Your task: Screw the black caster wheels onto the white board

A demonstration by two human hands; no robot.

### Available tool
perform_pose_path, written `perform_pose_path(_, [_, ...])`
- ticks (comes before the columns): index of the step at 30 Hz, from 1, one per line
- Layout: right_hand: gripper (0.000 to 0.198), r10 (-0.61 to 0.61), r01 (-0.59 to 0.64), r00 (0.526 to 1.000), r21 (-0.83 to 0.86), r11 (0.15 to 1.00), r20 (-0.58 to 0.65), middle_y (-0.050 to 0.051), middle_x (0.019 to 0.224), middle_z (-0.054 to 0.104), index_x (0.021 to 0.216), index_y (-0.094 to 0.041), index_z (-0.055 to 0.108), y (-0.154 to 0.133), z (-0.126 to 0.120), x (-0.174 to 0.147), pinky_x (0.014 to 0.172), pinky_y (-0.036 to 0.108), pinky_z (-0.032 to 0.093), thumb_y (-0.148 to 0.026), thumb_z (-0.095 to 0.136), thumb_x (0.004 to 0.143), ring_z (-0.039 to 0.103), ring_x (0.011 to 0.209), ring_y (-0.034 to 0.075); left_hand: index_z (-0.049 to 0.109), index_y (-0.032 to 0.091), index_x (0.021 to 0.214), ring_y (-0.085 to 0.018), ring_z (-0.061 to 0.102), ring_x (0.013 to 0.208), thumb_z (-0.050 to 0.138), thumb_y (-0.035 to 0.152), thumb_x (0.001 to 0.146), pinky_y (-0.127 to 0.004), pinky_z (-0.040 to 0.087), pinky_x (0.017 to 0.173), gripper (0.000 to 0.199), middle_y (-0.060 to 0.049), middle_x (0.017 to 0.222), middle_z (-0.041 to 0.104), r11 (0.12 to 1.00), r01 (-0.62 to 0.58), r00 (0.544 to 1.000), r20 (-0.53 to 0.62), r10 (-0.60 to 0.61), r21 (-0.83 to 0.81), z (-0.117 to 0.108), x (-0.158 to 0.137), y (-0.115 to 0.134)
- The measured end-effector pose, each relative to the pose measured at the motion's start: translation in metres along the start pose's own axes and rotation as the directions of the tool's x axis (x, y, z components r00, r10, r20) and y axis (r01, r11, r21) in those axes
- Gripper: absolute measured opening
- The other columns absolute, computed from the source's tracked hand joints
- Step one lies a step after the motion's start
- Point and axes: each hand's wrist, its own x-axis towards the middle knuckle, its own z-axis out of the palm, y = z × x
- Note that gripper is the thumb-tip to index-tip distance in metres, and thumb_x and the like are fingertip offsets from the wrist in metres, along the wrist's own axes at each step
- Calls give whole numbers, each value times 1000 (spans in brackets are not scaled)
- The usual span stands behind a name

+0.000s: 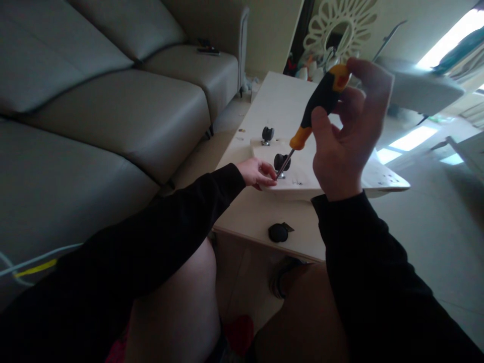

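Note:
My right hand (342,131) is wrapped round the black and yellow handle of a screwdriver (321,98), raised above a white board (321,171). Its shaft slants down to the left, and the tip meets the fingers of my left hand (257,172). Those fingers are pinched together at the board's near edge; whatever is between them is too small to tell. Right beside the tip stands a black caster wheel (282,162) on a metal plate. Another caster (267,134) stands upright farther back. A loose caster (279,233) lies on the table nearer to me.
The white board rests on a long, light table (242,222). A grey sofa (159,121) runs along the left, with dark items (208,51) on its seat. A mirror with a white petal frame (342,33) is at the back. Tiled floor (427,232) extends on the right.

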Motion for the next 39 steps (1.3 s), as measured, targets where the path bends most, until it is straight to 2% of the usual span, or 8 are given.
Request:
perform_pose_path(6, [48,-11,12,1000,35,999,-4,-1,136,64,133,-48,54,3,-3,2,50,29,57,-44,71,89,70,107,23,73,13,82,-13,64,68,93,12,69,-32,61,71,23,-2,79,66,1000,-8,1000,23,8,1,-1,4,-4])
perform_pose_path(10, [47,-85,85,996,47,995,-13,-2,138,62,132,-44,57,1,-5,2,56,25,59,-32,72,89,67,115,22,72,12,82,-12,62,67,92,12,69,-28,59,65,24,-2,79,65,1000,-14,1000,21,15,-12,-2,5,-6])
perform_pose_path(15, [51,-47,46,999,14,999,15,-1,142,60,135,-43,55,-8,-2,1,65,27,62,-21,66,90,63,122,21,71,12,80,-11,62,67,90,11,71,-25,56,61,22,-2,79,65,1000,-25,999,21,25,-15,0,4,-5])
perform_pose_path(24, [64,-43,43,998,-11,999,40,-4,144,57,140,-47,50,0,-1,2,52,24,58,-21,67,84,67,108,19,69,11,83,-11,62,68,89,12,73,-27,58,66,22,-2,79,64,1000,-9,1000,23,9,-7,0,4,-5])
perform_pose_path(28, [62,-9,14,998,-84,996,63,-4,150,55,142,-51,47,6,-4,2,66,34,66,-32,66,86,67,116,24,70,12,91,-11,63,69,83,4,71,-30,60,68,25,-1,87,62,1000,5,1000,8,-5,20,-1,1,0])
perform_pose_path(32, [63,-58,63,997,-87,994,56,-4,151,54,144,-50,46,9,-5,2,83,41,68,-30,63,88,66,119,24,69,14,100,-12,63,72,69,-5,66,-34,62,74,39,0,92,59,999,33,999,15,-33,-3,-4,0,3])
perform_pose_path(36, [69,-151,152,988,-39,988,30,-6,146,58,142,-48,50,11,-4,3,82,37,67,-15,61,83,68,111,20,68,16,102,-15,64,78,60,-4,63,-37,64,82,45,-3,97,61,997,66,998,21,-65,-47,-6,1,2])
perform_pose_path(39, [69,-147,149,989,-70,986,32,-5,146,59,143,-49,49,12,-5,3,80,38,67,-17,62,83,68,112,21,68,16,103,-16,63,80,58,-4,62,-37,64,84,47,-4,99,62,997,76,997,21,-75,-35,-5,2,3])
